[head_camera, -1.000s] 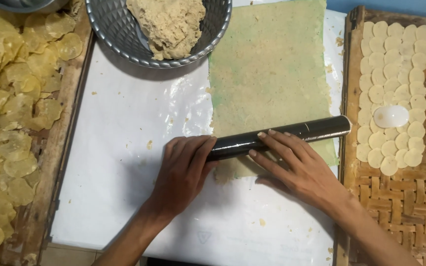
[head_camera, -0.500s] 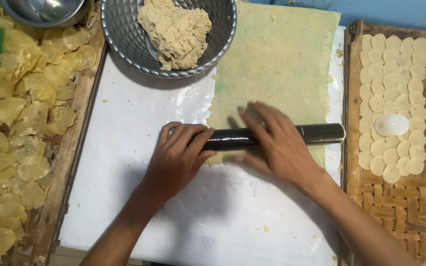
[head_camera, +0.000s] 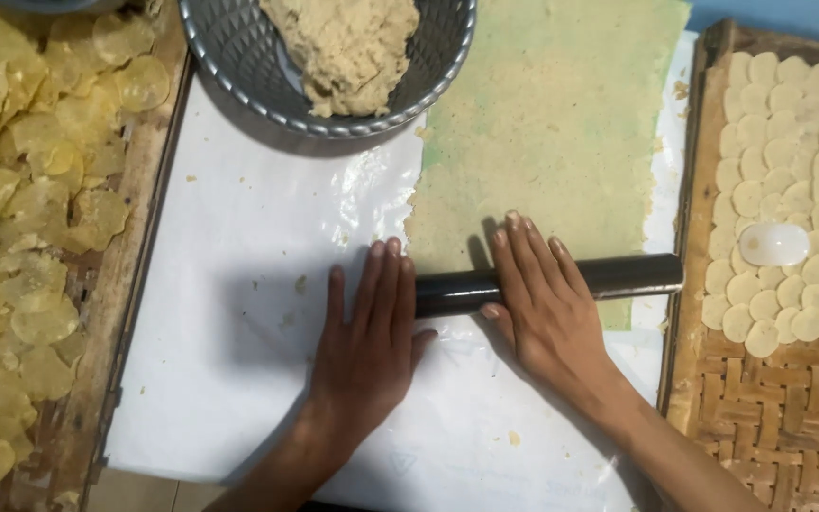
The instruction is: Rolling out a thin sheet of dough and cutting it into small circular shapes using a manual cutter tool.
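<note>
A dark cylindrical rolling pin [head_camera: 618,276] lies across the near end of a thin, flat sheet of greenish-beige dough [head_camera: 561,123] on a white plastic sheet [head_camera: 248,284]. My left hand [head_camera: 369,332] rests flat on the pin's left end, fingers stretched forward. My right hand [head_camera: 542,299] lies palm down over the pin's middle, its fingertips reaching onto the dough. The pin's right end sticks out free.
A grey mesh bowl [head_camera: 239,57] holding a lump of beige dough [head_camera: 343,47] stands at the far edge. A tray of thin yellowish crackers [head_camera: 21,228] fills the left. On the right a woven bamboo tray [head_camera: 789,417] carries several small round dough discs [head_camera: 770,123] and a white oval cutter [head_camera: 774,244].
Both hands rolled the pin away from me onto the dough, then back a little. The camera view shifted, so the bowl sits higher in view.
</note>
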